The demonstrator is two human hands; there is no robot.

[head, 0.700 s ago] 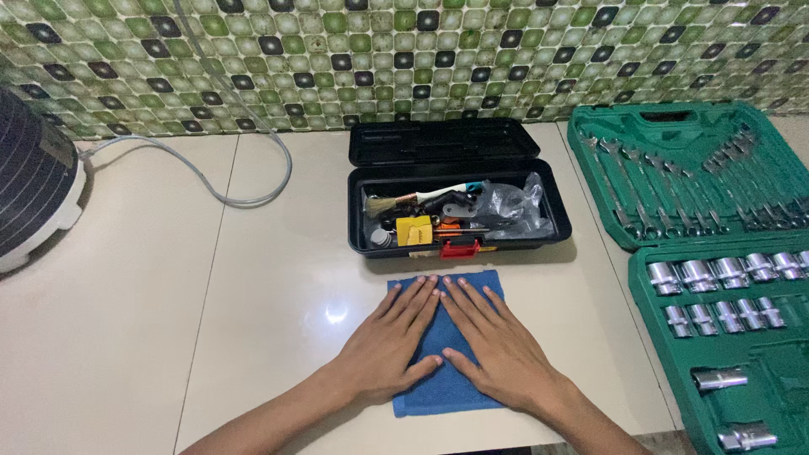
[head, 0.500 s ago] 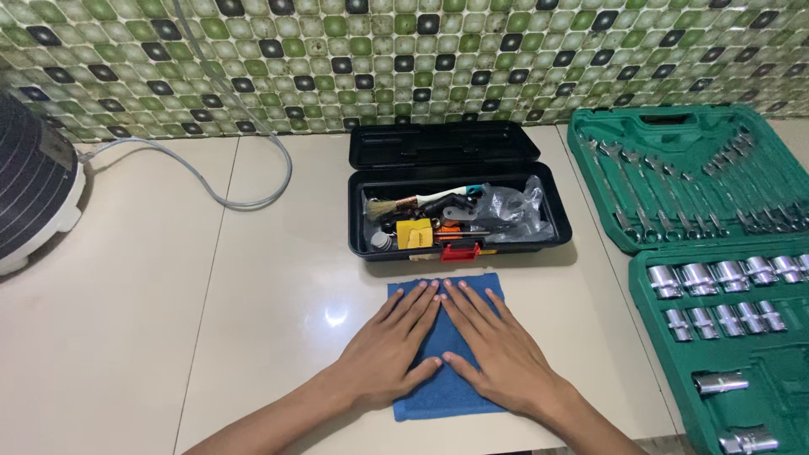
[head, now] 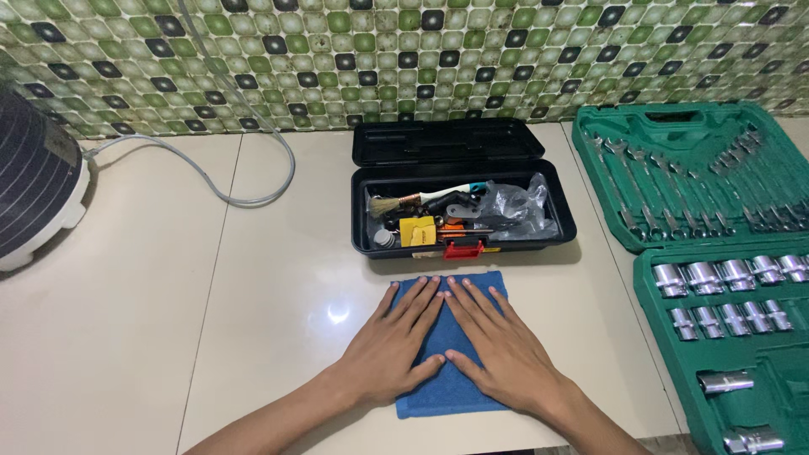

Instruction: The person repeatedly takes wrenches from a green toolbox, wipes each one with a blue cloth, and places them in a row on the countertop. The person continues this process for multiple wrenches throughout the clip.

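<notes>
Head view, looking down on a glossy cream countertop. The left hand and the right hand lie flat, palms down, side by side on a small blue rectangular terry cloth; the fingers of each are extended and slightly spread, gripping nothing, and the index fingers nearly meet at the cloth's far edge. The cloth rests near the counter's front edge, mostly covered by the hands, with its corners and near edge showing.

Just beyond the fingertips stands an open black plastic toolbox with a red front latch; its lid is folded back toward the wall. Inside lie a bristle brush, a yellow block-shaped item, crumpled clear plastic bags and other small tools too tangled to identify.

To the right, well apart from the hands, an open green plastic tool case holds rows of steel wrenches above and chrome sockets below. At far left sits a round black-and-white appliance, its grey cable looping across the counter. A green and black mosaic tile wall closes the background.
</notes>
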